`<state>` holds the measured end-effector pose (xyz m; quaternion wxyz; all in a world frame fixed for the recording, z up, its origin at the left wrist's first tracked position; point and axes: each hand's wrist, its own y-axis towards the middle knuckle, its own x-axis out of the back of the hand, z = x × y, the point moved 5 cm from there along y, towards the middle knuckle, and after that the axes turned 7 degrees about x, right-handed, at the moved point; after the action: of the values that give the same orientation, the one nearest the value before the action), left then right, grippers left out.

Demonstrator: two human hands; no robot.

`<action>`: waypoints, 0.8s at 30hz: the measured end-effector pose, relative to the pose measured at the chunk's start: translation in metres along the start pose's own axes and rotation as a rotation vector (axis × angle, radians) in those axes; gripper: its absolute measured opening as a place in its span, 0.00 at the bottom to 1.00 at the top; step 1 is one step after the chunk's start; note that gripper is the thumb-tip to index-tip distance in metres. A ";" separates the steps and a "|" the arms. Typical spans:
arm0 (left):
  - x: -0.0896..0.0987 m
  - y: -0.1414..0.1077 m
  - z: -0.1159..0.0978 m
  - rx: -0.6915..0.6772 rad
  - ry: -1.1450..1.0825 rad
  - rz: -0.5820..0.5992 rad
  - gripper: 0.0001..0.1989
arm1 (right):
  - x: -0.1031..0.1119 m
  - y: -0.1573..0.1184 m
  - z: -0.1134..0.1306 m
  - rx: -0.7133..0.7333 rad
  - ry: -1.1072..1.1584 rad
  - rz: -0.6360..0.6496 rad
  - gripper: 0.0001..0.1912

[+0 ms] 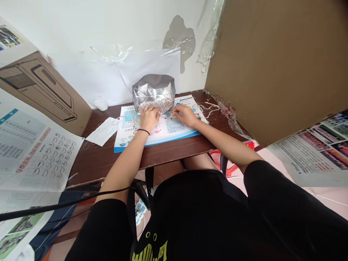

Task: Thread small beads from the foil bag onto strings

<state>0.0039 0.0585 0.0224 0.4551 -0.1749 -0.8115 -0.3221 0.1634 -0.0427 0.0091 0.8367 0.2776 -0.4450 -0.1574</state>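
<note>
A silver foil bag [154, 91] stands open on a printed booklet [174, 127], with many tiny beads in its lower front. My left hand [150, 116] rests at the bag's front edge, fingers bent over the rim; whether it grips anything is hidden. Just right of the bag, my right hand [184, 114] is pinched low over the booklet, its fingertips together on something too small to make out. A few small red bits lie on the page between the two hands.
A white paper [103, 131] lies left of the booklet on the dark brown table [174, 154]. Strings of beads and thread [210, 108] are at the right. Cardboard [272, 65] stands on the right, a printed carton [49, 90] on the left. A black cable crosses the lower left.
</note>
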 end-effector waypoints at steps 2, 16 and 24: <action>-0.004 0.001 0.001 0.010 0.027 0.029 0.17 | -0.001 0.000 0.001 0.004 0.007 0.006 0.05; -0.007 0.014 0.005 0.018 -0.086 -0.004 0.10 | -0.003 -0.002 0.005 0.005 0.037 0.034 0.07; -0.005 0.019 0.005 0.016 -0.186 0.011 0.09 | -0.004 0.000 0.011 0.063 0.022 0.045 0.07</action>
<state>0.0141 0.0758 0.0228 0.3809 -0.2049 -0.8518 -0.2955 0.1525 -0.0442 0.0114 0.8357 0.2955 -0.4467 -0.1215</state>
